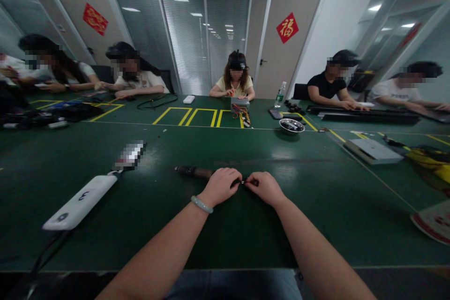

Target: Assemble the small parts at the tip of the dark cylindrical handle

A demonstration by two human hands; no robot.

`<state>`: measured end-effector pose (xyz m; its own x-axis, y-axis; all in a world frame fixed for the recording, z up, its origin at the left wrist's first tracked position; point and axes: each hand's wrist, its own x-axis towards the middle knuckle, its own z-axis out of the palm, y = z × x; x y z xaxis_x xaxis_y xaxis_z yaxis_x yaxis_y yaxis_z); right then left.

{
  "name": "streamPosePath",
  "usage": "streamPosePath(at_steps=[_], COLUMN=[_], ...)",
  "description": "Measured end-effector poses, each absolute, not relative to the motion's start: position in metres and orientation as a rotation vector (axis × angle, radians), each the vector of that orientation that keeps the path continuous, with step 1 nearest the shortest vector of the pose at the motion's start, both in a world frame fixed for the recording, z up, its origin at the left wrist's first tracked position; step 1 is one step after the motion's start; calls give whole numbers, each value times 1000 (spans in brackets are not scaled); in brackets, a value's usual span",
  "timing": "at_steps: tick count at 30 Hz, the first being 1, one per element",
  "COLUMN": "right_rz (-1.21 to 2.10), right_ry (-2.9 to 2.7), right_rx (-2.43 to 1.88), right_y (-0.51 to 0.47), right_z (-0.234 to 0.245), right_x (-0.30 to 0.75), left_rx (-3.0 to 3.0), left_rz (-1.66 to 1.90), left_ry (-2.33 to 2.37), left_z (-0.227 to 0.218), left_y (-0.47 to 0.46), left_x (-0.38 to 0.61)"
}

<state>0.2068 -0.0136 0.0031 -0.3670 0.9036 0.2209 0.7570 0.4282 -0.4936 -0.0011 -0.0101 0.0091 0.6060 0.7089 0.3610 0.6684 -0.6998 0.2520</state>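
My left hand (225, 183), with a pale bangle (202, 204) at its wrist, is closed in a pinch over the middle of the table. Fingertip to fingertip with it, my right hand (264, 187) pinches too. A small dark piece with a shiny metal part (242, 182) shows in the narrow gap between them; its kind is too small to make out. Just behind my left hand lies a dark, rod-shaped object (193, 171) with a black, narrowing end, its right end hidden by that hand.
On the left lie a white power bank (82, 201) marked 3 and a phone-like device (131, 155). Farther off are a metal bowl (291, 125), a bottle (280, 94) and a grey box with wires (240, 103). A flat white box (372, 150) is right. Several people sit across the green table (316, 234).
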Motion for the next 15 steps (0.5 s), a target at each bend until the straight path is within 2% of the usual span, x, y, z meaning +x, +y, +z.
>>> streamPosePath(at_steps=[15], right_rz=[443], right_ry=[-2229], right_rx=[-1409], right_y=[-13], right_z=[2], right_x=[207], left_rx=[2732], left_rz=[673], left_ry=[1189], left_z=[9], left_y=[-11], left_x=[-1])
